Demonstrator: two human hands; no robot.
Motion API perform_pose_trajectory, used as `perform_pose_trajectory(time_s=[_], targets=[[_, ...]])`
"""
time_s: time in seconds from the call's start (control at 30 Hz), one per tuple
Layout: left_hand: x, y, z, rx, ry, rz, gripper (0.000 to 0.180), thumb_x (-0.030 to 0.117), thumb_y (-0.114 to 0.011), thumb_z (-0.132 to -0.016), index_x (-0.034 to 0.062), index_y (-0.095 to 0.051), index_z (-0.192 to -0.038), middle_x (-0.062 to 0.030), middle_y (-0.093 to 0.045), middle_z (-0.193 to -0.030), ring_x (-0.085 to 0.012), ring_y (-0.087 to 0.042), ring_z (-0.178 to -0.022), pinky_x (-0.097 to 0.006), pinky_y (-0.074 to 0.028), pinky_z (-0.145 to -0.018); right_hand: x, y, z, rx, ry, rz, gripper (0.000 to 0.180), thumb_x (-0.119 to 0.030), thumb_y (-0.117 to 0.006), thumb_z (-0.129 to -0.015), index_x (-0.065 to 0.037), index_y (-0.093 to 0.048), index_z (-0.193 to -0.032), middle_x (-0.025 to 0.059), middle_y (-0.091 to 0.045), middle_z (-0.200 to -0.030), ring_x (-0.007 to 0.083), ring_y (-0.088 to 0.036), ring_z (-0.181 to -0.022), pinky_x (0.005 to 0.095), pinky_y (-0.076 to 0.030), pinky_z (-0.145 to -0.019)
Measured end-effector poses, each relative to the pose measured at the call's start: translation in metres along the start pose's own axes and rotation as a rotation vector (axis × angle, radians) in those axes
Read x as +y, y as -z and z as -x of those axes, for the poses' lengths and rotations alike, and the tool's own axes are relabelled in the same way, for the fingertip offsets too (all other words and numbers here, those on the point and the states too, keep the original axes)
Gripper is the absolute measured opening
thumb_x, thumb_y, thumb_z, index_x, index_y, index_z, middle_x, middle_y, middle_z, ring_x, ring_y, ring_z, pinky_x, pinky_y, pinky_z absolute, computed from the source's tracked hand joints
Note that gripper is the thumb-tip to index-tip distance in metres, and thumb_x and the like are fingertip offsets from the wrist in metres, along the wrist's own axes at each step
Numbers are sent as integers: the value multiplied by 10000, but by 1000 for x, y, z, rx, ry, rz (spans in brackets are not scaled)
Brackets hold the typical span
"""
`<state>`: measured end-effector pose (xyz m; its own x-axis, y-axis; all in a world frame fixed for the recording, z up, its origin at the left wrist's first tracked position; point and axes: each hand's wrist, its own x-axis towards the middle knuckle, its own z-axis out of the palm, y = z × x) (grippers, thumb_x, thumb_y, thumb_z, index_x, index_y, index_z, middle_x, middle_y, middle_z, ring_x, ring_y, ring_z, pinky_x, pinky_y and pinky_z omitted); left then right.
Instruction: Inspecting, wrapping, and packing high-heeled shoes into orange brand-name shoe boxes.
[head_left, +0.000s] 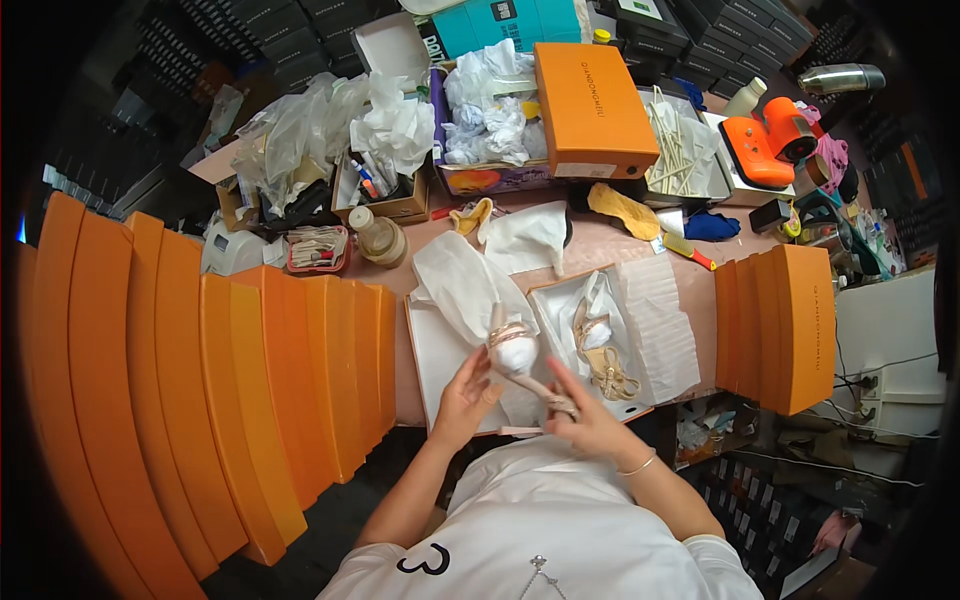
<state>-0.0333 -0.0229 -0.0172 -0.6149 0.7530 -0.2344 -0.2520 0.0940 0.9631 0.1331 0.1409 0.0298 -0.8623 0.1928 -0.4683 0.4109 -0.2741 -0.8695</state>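
A beige strappy sandal [515, 352] with white paper stuffed in its toe is raised over the open shoe box in front of me. My left hand [466, 402] is at its left side, fingers curved against it. My right hand [592, 418] grips its strap end between thumb and fingers, one finger stretched out and slightly blurred. The matching sandal [604, 360], with gold straps, lies in the white box [555, 325] to the right. Thin white wrapping paper [465, 275] spreads over the box's far side, and another crinkled sheet [657, 325] hangs over its right edge.
Stacked orange shoe boxes [285, 380] line the left; a shorter stack [790, 325] stands right. Behind are a glass jar [380, 238], a paper-filled carton [500, 180], an orange box [597, 110], a tray of sticks [685, 150], a yellow cloth [622, 208] and a brush [692, 251].
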Motion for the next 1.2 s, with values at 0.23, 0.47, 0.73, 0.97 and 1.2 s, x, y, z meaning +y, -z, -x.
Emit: perform_pose_trajectory(time_s=[0.23,0.47,0.73,0.97,1.2], targets=[[-34,4,-37,-3,-435,-1371,543,-7,-605,-761,66,-526,-1293,-201,-464,-1348,-345,-448,-1273,-573,-161,-1120,2,55,48,103,113,-726,947,-271,-687,-687,-68,-224,-1488,171,-554,-1118,262,-596,-970,389,-531,-807],[99,1,-93,133,-395,-285,247,86,-509,-956,16,-559,-1188,-62,-641,-1027,-128,-584,-970,-276,-439,-881,-14,52,48,98,390,-1011,812,-333,-651,-745,-89,-300,-1436,224,-558,-1046,310,-610,-814,397,-546,-655],[-28,43,-170,329,-132,-312,400,167,-557,-949,-26,-488,-1293,-140,-613,-1162,-201,-577,-1078,-314,-443,-922,-15,41,40,148,180,-822,855,-283,-665,-718,-73,-290,-1457,247,-571,-1083,280,-626,-818,339,-541,-593],[-12,26,-3,163,-283,-884,786,135,-695,-814,-15,-265,-1455,-276,-339,-1423,-353,-345,-1340,-450,-313,-1087,17,41,39,136,167,-961,829,-263,-649,-735,-87,-283,-1458,241,-547,-1123,303,-627,-819,392,-577,-654],[-66,18,-41,420,-104,-524,577,51,-649,-836,43,-438,-1373,-206,-583,-1103,-296,-570,-1039,-358,-454,-881,15,19,25,-105,174,-1317,689,-389,-563,-826,-49,-377,-1396,224,-529,-1220,233,-528,-839,331,-479,-653]])
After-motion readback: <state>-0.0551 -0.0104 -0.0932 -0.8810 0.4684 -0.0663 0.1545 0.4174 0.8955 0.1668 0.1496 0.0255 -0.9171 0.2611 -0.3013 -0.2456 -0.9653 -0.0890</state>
